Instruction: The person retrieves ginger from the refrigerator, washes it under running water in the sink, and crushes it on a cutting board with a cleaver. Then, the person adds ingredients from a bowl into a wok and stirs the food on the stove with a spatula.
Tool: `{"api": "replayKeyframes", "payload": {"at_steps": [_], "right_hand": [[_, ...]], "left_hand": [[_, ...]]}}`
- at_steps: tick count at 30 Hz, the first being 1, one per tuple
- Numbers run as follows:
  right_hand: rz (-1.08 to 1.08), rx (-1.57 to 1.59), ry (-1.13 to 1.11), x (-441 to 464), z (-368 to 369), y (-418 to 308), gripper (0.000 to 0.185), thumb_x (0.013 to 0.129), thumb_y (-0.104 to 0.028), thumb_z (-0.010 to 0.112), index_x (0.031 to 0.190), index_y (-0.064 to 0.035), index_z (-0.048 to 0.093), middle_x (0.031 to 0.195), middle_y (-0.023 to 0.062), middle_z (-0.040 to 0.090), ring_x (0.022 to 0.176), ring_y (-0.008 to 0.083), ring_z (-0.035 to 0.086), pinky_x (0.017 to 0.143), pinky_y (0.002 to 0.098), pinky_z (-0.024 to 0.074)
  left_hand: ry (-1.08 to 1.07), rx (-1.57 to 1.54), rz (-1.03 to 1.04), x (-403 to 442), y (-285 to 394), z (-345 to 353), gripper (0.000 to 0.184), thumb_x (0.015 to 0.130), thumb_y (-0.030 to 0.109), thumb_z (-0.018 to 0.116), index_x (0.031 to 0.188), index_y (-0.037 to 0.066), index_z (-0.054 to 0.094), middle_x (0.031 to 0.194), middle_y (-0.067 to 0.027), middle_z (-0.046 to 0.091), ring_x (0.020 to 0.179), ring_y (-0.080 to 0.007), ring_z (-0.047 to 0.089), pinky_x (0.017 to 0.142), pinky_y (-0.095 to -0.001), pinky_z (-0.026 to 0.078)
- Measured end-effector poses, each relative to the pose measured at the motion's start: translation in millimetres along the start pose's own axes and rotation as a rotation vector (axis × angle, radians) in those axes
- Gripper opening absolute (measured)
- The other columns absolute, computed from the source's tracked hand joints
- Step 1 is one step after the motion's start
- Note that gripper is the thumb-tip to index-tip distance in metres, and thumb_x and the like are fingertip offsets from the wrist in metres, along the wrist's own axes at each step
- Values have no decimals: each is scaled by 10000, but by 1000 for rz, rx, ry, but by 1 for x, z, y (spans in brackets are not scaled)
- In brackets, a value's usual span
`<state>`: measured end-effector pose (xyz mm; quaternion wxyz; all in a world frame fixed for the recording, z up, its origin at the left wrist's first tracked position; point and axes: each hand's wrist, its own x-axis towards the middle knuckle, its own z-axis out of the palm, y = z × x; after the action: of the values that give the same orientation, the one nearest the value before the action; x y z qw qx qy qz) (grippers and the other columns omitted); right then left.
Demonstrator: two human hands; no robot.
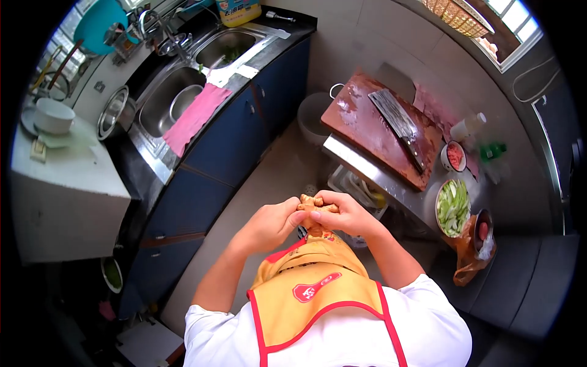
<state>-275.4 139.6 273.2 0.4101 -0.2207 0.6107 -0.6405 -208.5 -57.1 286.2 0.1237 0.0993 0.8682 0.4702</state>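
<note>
And up at 11 o'clock, standing behind your sink, there's the yellow jug (239,18), and its label gives you big dark Chinese characters: 去油 reads clearly, with whatever follows harder to make out! Swing down to 6 o'clock, onto your own yellow apron (361,300), and here's a red spoon-shaped emblem (317,287) carrying white characters, too small for you to read! Just above it, toward 12, dark marks cross the apron's folds, too blurred to tell whether they're lettering!
</note>
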Motion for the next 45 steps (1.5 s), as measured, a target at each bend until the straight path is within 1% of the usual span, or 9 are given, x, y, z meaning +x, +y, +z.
{"api": "replayKeyframes", "payload": {"at_steps": [6,9,20,25,28,29,34,42,45], "right_hand": [[47,368,-33,61,-81,-8,284,834,-246,609,981,-11,545,762,24,558,564,60,460,468,198,340],[7,626,-73,81,-121,-18,284,851,-224,601,1016,-2,535,805,18,561,615,55,482,478,187,358],[-152,-165,462,102,-206,-54,258,786,-186,676,947,-26,554,855,37,571,759,90,528,697,231,438],[-285,-357,516,100,-225,-59,259,719,-134,705,909,-7,582,847,85,583,775,179,570,717,270,453],[-317,-383,497,99,-231,-60,227,703,-99,708,870,-7,585,831,92,564,772,212,553,711,287,440],[-276,-378,432,97,-234,-61,228,711,-113,707,871,-7,585,826,85,561,768,203,549,705,285,436],[-71,-29,182,94,-246,-48,259,755,-167,701,922,-14,577,841,26,564,789,98,519,709,245,422],[-179,155,23,104,-269,-32,252,752,-129,700,939,-6,584,904,37,595,835,103,535,756,234,422],[-265,113,433,93,-308,-32,229,773,-131,670,949,-10,587,882,47,617,811,112,561,728,244,447]], "left_hand": [[-137,-382,39,101,-18,-32,345,951,364,384,856,38,447,756,-92,529,617,-202,507,555,-329,414],[-398,-998,-64,155,-21,-46,301,964,361,346,870,87,428,688,6,345,562,-65,301,491,-178,272],[-85,-1274,-178,276,-22,-71,201,855,214,389,812,30,459,789,-92,458,607,-122,460,440,-201,355],[-102,-549,-129,311,-1,-69,188,902,245,489,868,60,494,654,35,427,561,-67,422,485,-178,330],[-285,168,91,326,23,-72,251,883,277,534,900,28,508,743,-103,557,666,-214,555,600,-291,436],[-361,226,68,332,29,-72,252,880,284,529,889,32,510,791,-155,578,736,-311,580,642,-336,456],[-619,332,175,340,22,-69,217,890,248,501,904,32,512,798,-171,598,760,-358,586,644,-364,462],[-484,-785,-115,332,-11,-49,245,965,272,369,866,69,463,641,-29,450,488,-92,375,457,-202,303],[-204,-1255,-281,340,-13,-55,265,975,289,327,848,88,443,661,-23,423,483,-72,338,440,-182,296]]}}
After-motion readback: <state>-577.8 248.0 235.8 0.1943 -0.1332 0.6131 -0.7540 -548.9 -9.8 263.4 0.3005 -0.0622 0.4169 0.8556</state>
